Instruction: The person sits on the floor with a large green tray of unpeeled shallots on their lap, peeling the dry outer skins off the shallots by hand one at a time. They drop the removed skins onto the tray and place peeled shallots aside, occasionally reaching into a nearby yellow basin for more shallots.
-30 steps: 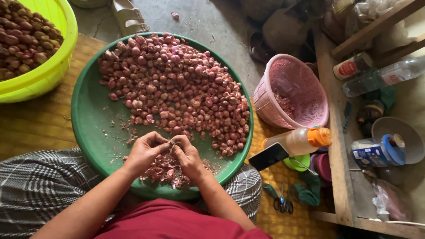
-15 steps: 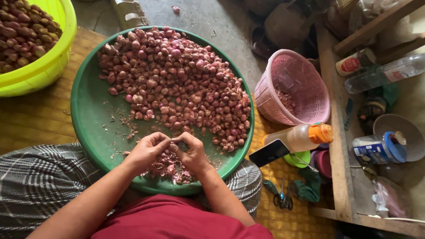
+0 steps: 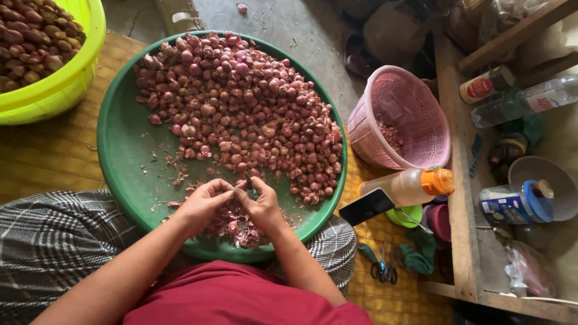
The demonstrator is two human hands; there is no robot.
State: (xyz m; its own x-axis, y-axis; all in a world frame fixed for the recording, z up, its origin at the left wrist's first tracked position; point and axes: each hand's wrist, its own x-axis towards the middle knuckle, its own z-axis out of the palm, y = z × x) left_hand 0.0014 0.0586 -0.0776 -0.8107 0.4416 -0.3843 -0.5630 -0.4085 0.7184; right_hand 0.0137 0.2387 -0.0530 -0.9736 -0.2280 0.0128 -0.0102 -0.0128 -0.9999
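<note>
Small red-purple shallots [image 3: 241, 114] mostly lie unpeeled on the round green plastic tray [image 3: 120, 144] — few skins shed — while left hand [image 3: 201, 204] and right hand [image 3: 262, 204] pinch one together.

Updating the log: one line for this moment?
left hand + right hand: pinching one shallot | over green tray | peels below
</note>
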